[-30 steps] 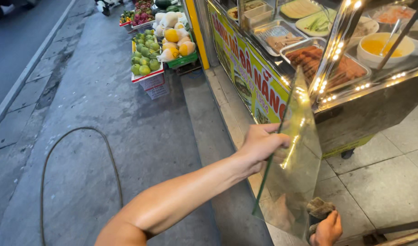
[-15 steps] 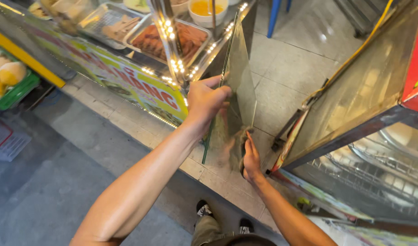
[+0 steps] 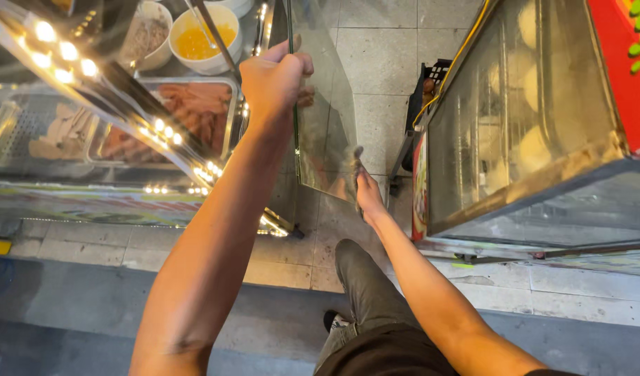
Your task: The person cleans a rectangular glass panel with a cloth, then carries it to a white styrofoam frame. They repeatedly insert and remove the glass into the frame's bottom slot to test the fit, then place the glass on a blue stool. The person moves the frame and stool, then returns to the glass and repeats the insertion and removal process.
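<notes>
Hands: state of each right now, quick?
Left hand: closed on the glass pane's top edge.
Right hand: supporting the pane's lower corner; grip cannot be told.

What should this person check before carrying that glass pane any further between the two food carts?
1. Left hand grips the pane's upper edge, fingers wrapped over it: ok.
2. Right hand supports the glass pane at its lower corner: ok.
3. Pane held upright, clear of the lit food display case on the left: cannot tell, it is very close.
4. Gap to the glass-fronted cart on the right: ok, tiled floor shows between.
5. Black crate on the floor ahead: not ok, it narrows the way.
6. Footing: cannot tell, only one shoe shows.
</notes>
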